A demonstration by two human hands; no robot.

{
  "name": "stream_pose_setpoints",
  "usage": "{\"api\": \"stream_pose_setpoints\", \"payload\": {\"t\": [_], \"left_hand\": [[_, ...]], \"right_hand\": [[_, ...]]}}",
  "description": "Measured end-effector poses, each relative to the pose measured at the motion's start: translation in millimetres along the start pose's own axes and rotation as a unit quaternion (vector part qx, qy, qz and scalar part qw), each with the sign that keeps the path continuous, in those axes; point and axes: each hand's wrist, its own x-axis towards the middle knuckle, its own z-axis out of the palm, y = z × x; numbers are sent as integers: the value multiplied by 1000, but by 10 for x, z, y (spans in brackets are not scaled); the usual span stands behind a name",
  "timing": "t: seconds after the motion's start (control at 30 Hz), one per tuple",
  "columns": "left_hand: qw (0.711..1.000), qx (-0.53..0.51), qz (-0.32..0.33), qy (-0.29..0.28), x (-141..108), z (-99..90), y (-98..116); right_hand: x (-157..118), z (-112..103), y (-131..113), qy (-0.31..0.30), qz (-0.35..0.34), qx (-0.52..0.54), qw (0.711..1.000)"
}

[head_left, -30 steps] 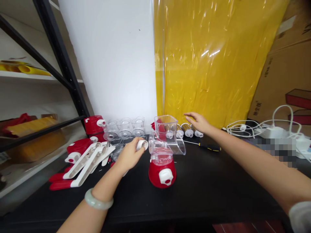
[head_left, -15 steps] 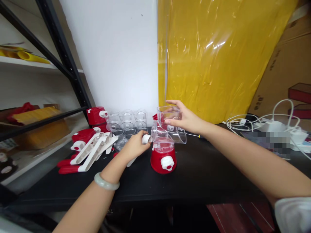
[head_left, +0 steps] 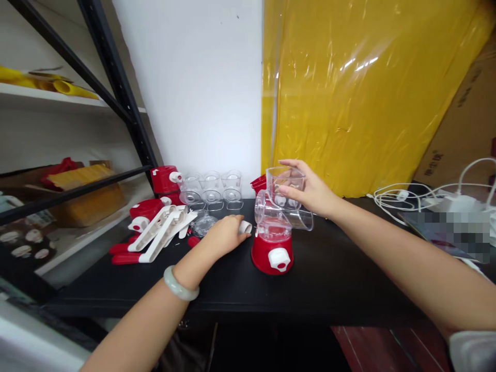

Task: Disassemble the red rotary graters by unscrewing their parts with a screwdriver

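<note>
A rotary grater (head_left: 272, 250) stands on the black table, with a red base, a white knob low in front and a clear plastic body on top. My right hand (head_left: 306, 188) grips the clear hopper (head_left: 284, 179) at the upper right of that body, thumb and fingers on its sides. Just left of the body, my left hand (head_left: 227, 235) has its fingers closed round a short white cylinder (head_left: 245, 227); the hand hides part of it. A clear horizontal tube (head_left: 300, 219) juts out to the right below the hopper.
White crank handles with red grips (head_left: 157, 235) lie at left, beside more red bases (head_left: 165, 181). Several clear grater bodies (head_left: 211, 188) stand along the white wall. White cables and chargers (head_left: 461, 204) lie at right. A black metal rack (head_left: 116, 77) rises at left.
The view has swung a little to the left. My left hand and the white cylinder sit slightly lower beside the clear body. My right hand stays on the hopper.
</note>
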Motion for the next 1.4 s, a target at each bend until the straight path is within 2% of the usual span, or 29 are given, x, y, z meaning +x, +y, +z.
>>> {"api": "stream_pose_setpoints", "payload": {"t": [0.1, 0.17, 0.3, 0.4, 0.57, 0.73, 0.97, 1.23, 1.4], "left_hand": [[998, 50, 28, 3, -288, -84, 136], [999, 17, 48, 8, -521, -88, 245], [998, -30, 42, 31, -805, 71, 470], [997, -69, 15, 21, -789, 224, 561], [992, -90, -18, 84, -674, 304, 548], [987, -138, -46, 71, -662, 320, 516], [953, -289, -68, 54, -636, 423, 502], [961, -265, -55, 62, -608, 393, 455], [976, -201, -45, 76, -618, 355, 469]], "right_hand": [[-9, 7, 23, -2, -9, -12, 1000], [-9, 21, 52, 0, -18, -11, 1000], [-13, 64, 100, 16, -35, -2, 999], [-26, 82, 107, 20, -36, 9, 999], [-42, 76, 122, 27, -38, 12, 999], [-45, 71, 164, 20, -41, 19, 999], [-61, 74, 155, 14, -39, 45, 998], [9, 67, 179, -2, -43, 56, 997], [52, 37, 213, -45, -58, 76, 994]]}}
